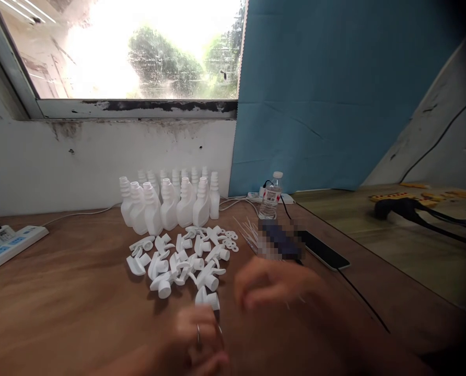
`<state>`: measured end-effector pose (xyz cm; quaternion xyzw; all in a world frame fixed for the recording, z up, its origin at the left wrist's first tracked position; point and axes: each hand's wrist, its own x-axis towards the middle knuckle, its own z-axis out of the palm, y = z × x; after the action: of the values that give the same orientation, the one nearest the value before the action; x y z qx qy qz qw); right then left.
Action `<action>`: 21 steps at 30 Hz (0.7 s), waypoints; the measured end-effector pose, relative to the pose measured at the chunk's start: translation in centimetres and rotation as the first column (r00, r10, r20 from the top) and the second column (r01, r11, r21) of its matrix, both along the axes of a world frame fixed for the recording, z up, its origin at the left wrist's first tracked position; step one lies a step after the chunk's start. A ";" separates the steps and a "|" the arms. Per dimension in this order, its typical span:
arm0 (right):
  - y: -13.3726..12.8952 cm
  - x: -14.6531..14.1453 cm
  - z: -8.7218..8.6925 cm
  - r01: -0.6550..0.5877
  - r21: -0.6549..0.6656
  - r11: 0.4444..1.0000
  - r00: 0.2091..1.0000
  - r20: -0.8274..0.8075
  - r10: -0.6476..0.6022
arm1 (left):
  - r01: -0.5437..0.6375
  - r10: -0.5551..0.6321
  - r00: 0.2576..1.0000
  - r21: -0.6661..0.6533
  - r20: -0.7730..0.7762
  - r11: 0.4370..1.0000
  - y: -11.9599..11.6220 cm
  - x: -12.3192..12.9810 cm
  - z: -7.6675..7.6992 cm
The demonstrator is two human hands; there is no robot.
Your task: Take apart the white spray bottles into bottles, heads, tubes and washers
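Note:
My left hand [201, 334], a ring on one finger, is low in the view with its fingers curled round a white spray head [207, 300] that sticks up above them. To its right my right hand [274, 284] hovers over the table, blurred, its fingers bent inward; whatever they hold, if anything, is too smeared to tell. Beyond the hands lies a loose pile of white spray heads [178, 266], with small white rings [230, 241] at its right edge. White bottles [152, 211] without caps stand upright in rows behind the pile. Thin white tubes [248, 230] lie right of the rings.
A water bottle [270, 201] stands at the back right. A phone [325, 250] with a black cable lies nearer, beside a pixelated dark object [280, 240]. A power strip [13, 248] rests at the far left. The wall and window [139, 52] bound the brown table [60, 282].

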<state>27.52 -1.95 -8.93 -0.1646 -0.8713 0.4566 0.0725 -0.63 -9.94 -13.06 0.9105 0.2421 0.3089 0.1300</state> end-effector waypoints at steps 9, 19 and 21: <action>9.5 0.3 -5.5 0.591 0.640 0.490 0.751 -0.216 -0.624 | -0.015 0.065 0.988 0.332 -0.140 0.943 3.1 0.2 -1.4; 10.1 0.3 -6.9 0.604 0.617 0.505 0.745 -0.211 -0.633 | -0.001 -0.002 1.000 0.117 0.027 0.993 3.1 -0.1 -2.0; 10.0 0.3 -7.0 0.614 0.612 0.499 0.739 -0.223 -0.636 | 0.012 -0.014 0.997 0.033 0.070 0.999 3.0 -0.2 -1.7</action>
<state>27.81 8.10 -15.92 -0.4391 -0.8542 0.0644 0.2709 -0.87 -6.91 -14.74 0.9027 0.2263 0.3437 0.1258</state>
